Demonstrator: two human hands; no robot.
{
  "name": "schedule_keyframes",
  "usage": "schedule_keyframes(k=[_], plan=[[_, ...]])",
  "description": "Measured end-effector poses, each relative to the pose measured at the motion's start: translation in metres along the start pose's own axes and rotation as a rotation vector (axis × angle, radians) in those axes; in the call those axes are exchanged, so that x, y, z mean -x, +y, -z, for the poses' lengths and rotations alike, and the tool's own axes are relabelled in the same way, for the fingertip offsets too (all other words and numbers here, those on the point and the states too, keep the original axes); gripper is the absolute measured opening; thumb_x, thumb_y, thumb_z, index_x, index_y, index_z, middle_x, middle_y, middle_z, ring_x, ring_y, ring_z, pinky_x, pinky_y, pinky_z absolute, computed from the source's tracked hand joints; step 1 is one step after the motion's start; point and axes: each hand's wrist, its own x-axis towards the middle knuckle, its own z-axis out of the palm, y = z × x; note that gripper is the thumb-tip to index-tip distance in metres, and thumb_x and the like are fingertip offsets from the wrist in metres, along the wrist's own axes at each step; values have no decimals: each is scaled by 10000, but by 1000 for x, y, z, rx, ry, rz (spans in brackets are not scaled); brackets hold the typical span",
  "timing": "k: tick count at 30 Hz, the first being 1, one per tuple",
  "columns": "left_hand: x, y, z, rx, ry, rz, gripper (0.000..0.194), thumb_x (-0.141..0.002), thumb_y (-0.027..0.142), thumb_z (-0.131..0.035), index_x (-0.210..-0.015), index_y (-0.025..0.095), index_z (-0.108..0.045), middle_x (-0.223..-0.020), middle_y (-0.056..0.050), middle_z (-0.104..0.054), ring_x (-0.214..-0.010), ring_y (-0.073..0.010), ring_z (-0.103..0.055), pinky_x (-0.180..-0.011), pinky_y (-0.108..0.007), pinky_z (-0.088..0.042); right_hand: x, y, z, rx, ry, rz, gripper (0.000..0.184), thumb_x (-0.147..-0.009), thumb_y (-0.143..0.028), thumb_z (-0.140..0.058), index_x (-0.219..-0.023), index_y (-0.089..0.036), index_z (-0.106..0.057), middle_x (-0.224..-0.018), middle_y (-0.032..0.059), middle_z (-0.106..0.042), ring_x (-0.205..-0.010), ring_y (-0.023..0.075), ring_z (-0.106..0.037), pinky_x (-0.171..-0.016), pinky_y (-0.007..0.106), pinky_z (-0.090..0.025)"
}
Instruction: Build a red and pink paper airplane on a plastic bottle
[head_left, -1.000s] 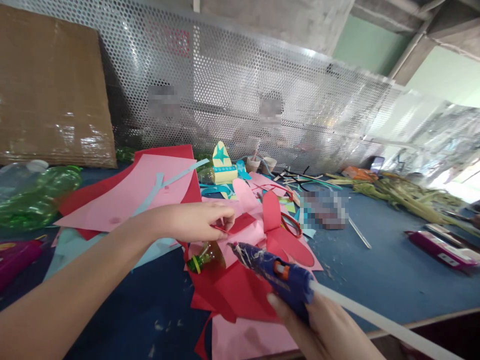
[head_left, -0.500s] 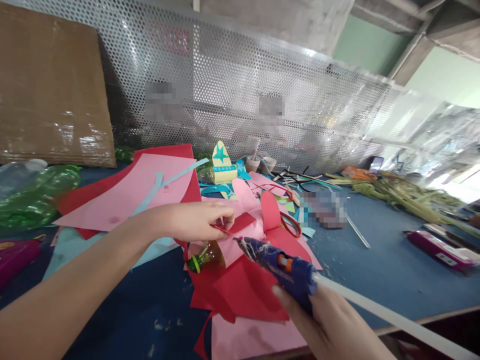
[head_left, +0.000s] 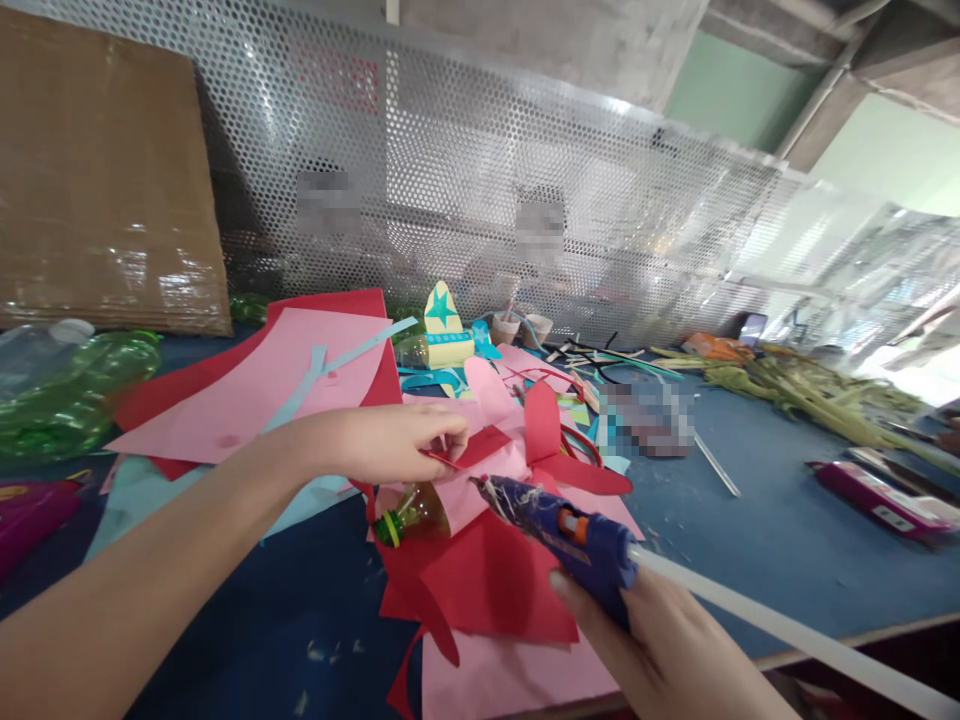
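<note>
My right hand grips a blue hot glue gun, and a long white glue stick juts from its back. The gun's tip points left at a thin red paper strip pinched in my left hand. Whether tip and strip touch, I cannot tell. Under my hands lie red paper and pink paper. A cut bottle top with a green cap rests on its side below my left hand. Rounded red paper petals stand just beyond the gun.
Green plastic bottles and a cardboard sheet are at the left. A decorated bottle rocket stands at the back before a perforated metal screen. Dry leaves and a purple box cutter lie at the right.
A red petal piece beside the gun now lies further right and shows more plainly. The glue gun has shifted very slightly; my left hand stays almost still.
</note>
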Motion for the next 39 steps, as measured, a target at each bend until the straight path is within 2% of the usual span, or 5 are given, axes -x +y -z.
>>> schedule_keyframes(k=[4,10,21,29,39], plan=[[0,0,0,-3,11,-22,45,-801,234,-453,-837,209,-464,-886,-5,-505,-733,-141,-488,-608,-236,-371,-4,1,0,25,-48,-10,323,-896,-424,-447,-1019,-221,-665,-843,80,-729,-813,232,-707,-657,288,-578],[1,1,0,2,14,-27,106,-774,201,-457,-870,220,-495,-928,-3,-523,-779,-152,-491,-637,-245,-382,-7,6,-5,86,60,-78,371,-909,-442,-379,-959,-202,-657,-758,81,-728,-734,248,-716,-571,302,-576],[1,2,1,6,8,1,55,-795,199,-460,-843,225,-467,-921,4,-520,-750,-144,-492,-615,-241,-375,-14,12,1,31,-9,-137,333,-904,-407,-533,-1158,-199,-591,-1131,92,-633,-965,201,-630,-812,375,-535],[1,1,0,12,3,8,42,-807,212,-468,-847,226,-462,-933,6,-516,-768,-145,-490,-621,-241,-374,-9,13,2,43,-26,-168,290,-902,-340,-556,-1158,-207,-572,-1178,74,-585,-997,198,-597,-819,381,-524],[0,0,0,-12,8,3,38,-806,208,-460,-839,223,-451,-918,9,-507,-783,-147,-490,-629,-241,-368,-4,35,-9,64,22,-205,260,-864,-441,-514,-935,-231,-649,-801,62,-719,-734,240,-691,-582,286,-540]])
